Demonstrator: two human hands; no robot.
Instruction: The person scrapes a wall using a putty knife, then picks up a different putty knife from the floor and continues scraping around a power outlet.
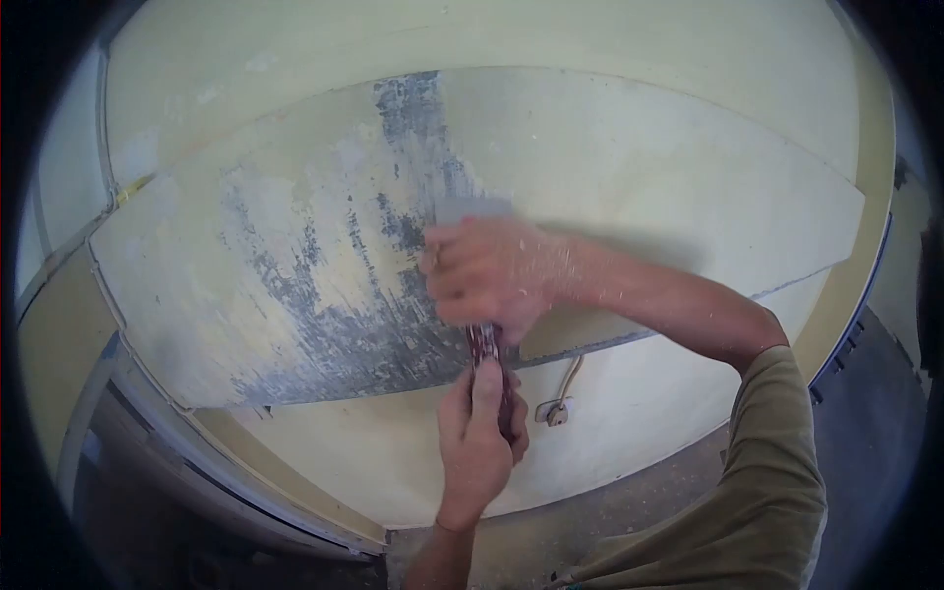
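Observation:
Both my hands are closed on a scraper with a dark red, worn handle [485,341] and a wide grey blade [474,208]. Higher up, my right hand [492,270] wraps round the tool near its blade, slightly blurred and flecked with pale dust. My left hand [480,418] grips the lower end of the handle, thumb along it. The blade lies at the painted wall panel [629,157], beside a streaky dark grey patch [408,108] where paint is gone. Its exact contact edge is hard to make out.
Below the panel's lower edge, a cable runs into a small wall socket [557,413]. A door frame [226,467] stands at lower left. Dusty floor [629,501] shows at the wall's foot. At right is a cream vertical trim [870,147] with a blue edge.

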